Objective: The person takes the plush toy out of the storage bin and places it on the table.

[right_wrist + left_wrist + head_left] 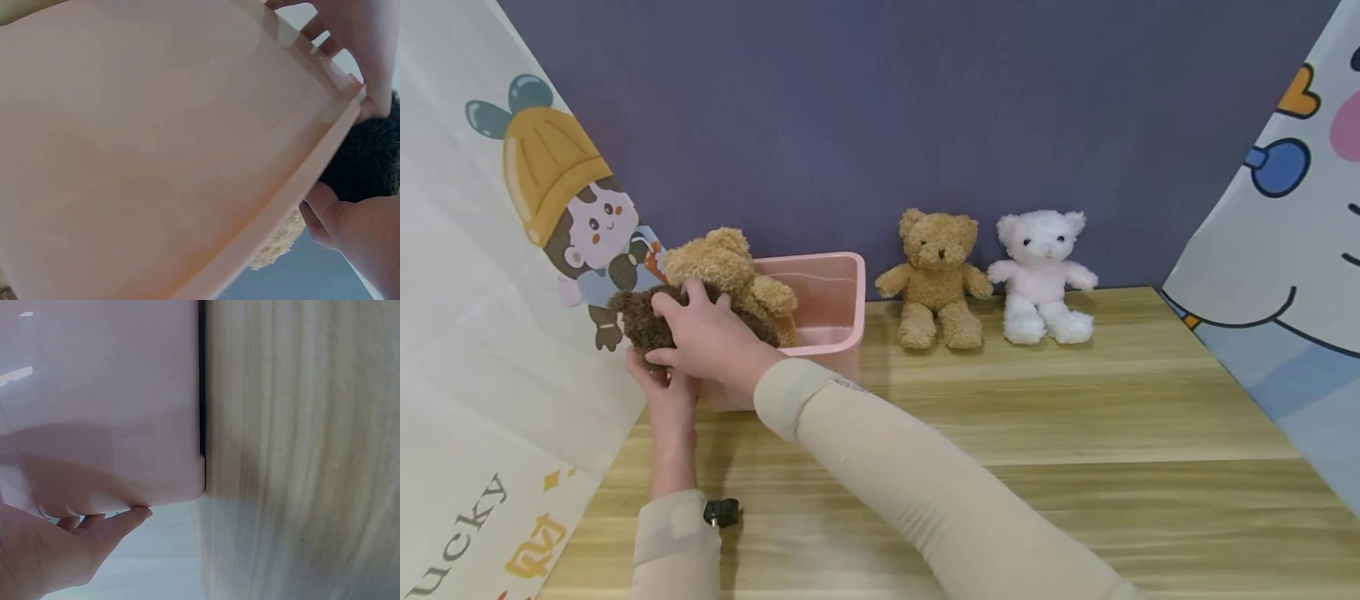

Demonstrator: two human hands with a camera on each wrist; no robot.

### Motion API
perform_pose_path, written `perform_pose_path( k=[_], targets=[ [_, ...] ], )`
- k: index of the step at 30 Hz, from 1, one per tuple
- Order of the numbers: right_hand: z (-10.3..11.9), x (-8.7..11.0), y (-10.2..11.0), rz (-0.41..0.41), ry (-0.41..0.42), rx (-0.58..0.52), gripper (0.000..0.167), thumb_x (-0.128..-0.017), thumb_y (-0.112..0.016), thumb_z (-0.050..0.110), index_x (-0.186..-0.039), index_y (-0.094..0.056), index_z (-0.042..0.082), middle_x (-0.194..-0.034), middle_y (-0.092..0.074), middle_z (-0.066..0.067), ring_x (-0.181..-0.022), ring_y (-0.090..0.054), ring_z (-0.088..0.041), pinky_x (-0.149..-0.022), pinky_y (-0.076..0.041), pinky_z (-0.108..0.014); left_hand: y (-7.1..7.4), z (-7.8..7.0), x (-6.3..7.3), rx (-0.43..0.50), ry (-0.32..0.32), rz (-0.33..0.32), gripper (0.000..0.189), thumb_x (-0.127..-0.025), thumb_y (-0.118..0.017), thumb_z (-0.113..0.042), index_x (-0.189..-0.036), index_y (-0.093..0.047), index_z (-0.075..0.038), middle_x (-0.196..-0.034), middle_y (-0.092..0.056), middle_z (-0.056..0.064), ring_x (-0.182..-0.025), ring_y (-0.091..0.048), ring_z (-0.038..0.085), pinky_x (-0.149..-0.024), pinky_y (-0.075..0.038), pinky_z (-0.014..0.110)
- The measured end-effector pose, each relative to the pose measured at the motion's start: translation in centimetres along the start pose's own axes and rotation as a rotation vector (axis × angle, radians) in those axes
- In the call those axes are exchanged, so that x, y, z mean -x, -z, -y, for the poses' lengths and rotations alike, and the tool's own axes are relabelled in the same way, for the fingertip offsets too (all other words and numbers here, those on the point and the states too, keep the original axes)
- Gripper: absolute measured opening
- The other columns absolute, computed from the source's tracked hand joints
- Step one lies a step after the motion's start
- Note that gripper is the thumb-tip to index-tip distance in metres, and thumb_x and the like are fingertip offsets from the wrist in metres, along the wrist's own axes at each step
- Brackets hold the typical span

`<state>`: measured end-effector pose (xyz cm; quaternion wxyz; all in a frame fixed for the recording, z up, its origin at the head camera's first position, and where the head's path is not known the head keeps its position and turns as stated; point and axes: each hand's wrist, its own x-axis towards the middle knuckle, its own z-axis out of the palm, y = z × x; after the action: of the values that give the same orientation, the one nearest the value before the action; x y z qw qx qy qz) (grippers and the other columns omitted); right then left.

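A pink bin (850,350) stands at the left of the wooden table. A light brown teddy bear (711,254) sits in its left part, head and one arm above the rim. In front of the bear lies a dark brown plush toy (643,321), mostly covered by my right hand (718,337), whose spread fingers grip it from above. Lower on the left, my left hand (666,392) holds the bin's left front corner. The left wrist view shows its fingers (119,525) against the bin's outer side wall. The right wrist view shows both hands by the rim.
Right of the bin, a brown teddy bear (940,275) and a white teddy bear (1045,275) sit against the dark blue back wall (925,108). Printed white panels (467,275) flank the wooden table (1075,417). A small black device (722,512) is by the left sleeve.
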<state>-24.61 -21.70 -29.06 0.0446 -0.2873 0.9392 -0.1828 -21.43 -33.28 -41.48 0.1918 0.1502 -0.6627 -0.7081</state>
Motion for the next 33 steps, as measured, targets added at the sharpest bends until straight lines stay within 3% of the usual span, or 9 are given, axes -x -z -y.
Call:
perform_pose_path(
  k=[4,8,12,16,20,23,29,31,33],
  targets=[
    [-0.3,0.2,-0.2,-0.037,-0.019,-0.035,0.04,-0.1,-0.053,0.067,-0.133,-0.044,0.046,-0.161,-0.026,0.008,-0.132,-0.046,-0.023,-0.094,-0.054,-0.033,0.1,0.1,0.0,-0.004,-0.035,-0.017,0.086,-0.106,-0.062,-0.038,-0.163,0.001,-0.05,-0.179,-0.018,-0.001,-0.16,-0.031,0.016,-0.105,-0.041,0.024],
    [-0.6,0.4,-0.3,-0.082,-0.038,-0.065,0.036,-0.101,-0.056,0.063,-0.133,-0.05,0.046,-0.163,-0.027,0.007,-0.136,-0.044,-0.02,-0.099,-0.053,-0.032,-0.3,0.1,-0.1,-0.013,-0.072,-0.026,0.074,-0.106,-0.059,-0.033,-0.159,-0.01,-0.05,-0.176,-0.026,0.004,-0.153,-0.039,0.019,-0.099,-0.043,0.024],
    [-0.6,0.3,-0.3,-0.121,-0.049,-0.12,0.037,-0.1,-0.065,0.057,-0.133,-0.051,0.045,-0.153,-0.035,0.008,-0.126,-0.045,-0.016,-0.095,-0.05,-0.028,-0.5,0.1,-0.3,-0.027,-0.068,-0.031,0.071,-0.107,-0.058,-0.036,-0.157,-0.011,-0.051,-0.176,-0.024,0.004,-0.154,-0.037,0.019,-0.105,-0.042,0.03],
    [-0.4,-0.1,-0.3,-0.161,-0.098,-0.185,0.064,-0.094,-0.076,0.053,-0.149,-0.042,0.049,-0.152,-0.039,0.009,-0.124,-0.047,-0.014,-0.097,-0.049,-0.027,-0.4,0.0,-0.4,-0.032,-0.082,-0.038,0.07,-0.107,-0.059,-0.038,-0.157,-0.011,-0.05,-0.176,-0.025,0.003,-0.157,-0.034,0.019,-0.111,-0.04,0.035],
    [0.2,-0.2,-0.3,-0.147,-0.152,-0.174,0.085,-0.092,-0.078,0.058,-0.161,-0.031,0.05,-0.16,-0.034,0.011,-0.132,-0.044,-0.015,-0.103,-0.047,-0.027,-0.2,0.0,-0.2,-0.024,-0.081,-0.049,0.072,-0.107,-0.058,-0.035,-0.158,-0.01,-0.05,-0.176,-0.026,0.003,-0.155,-0.036,0.018,-0.102,-0.041,0.029],
    [0.4,0.0,-0.2,-0.119,-0.15,-0.177,0.077,-0.095,-0.075,0.056,-0.16,-0.034,0.049,-0.163,-0.028,0.012,-0.133,-0.042,-0.015,-0.1,-0.047,-0.026,0.0,-0.1,-0.2,-0.017,-0.078,-0.05,0.074,-0.107,-0.057,-0.033,-0.16,-0.008,-0.05,-0.177,-0.024,0.002,-0.156,-0.036,0.018,-0.096,-0.042,0.025],
    [0.2,0.3,0.2,-0.129,-0.111,-0.233,0.066,-0.1,-0.074,0.039,-0.155,-0.04,0.049,-0.165,-0.03,0.011,-0.129,-0.049,-0.017,-0.093,-0.051,-0.027,-0.1,0.1,-0.4,-0.042,-0.024,-0.034,0.08,-0.107,-0.055,-0.039,-0.162,0.002,-0.052,-0.18,-0.015,0.0,-0.161,-0.028,0.015,-0.104,-0.042,0.028],
    [0.1,0.2,0.4,-0.147,-0.104,-0.243,0.066,-0.1,-0.074,0.035,-0.155,-0.042,0.05,-0.163,-0.035,0.012,-0.131,-0.05,-0.016,-0.094,-0.051,-0.027,-0.1,0.2,-0.4,-0.048,-0.01,-0.041,0.08,-0.107,-0.054,-0.039,-0.162,0.002,-0.053,-0.179,-0.02,0.002,-0.153,-0.039,0.016,-0.101,-0.044,0.03],
    [-0.1,0.1,0.7,-0.175,-0.087,-0.255,0.065,-0.099,-0.074,0.032,-0.155,-0.044,0.049,-0.16,-0.039,0.012,-0.134,-0.052,-0.016,-0.099,-0.05,-0.026,-0.2,0.4,-0.4,-0.054,-0.016,-0.051,0.077,-0.107,-0.053,-0.037,-0.162,-0.001,-0.052,-0.174,-0.028,0.006,-0.134,-0.05,0.015,-0.092,-0.046,0.027]
  ],
)
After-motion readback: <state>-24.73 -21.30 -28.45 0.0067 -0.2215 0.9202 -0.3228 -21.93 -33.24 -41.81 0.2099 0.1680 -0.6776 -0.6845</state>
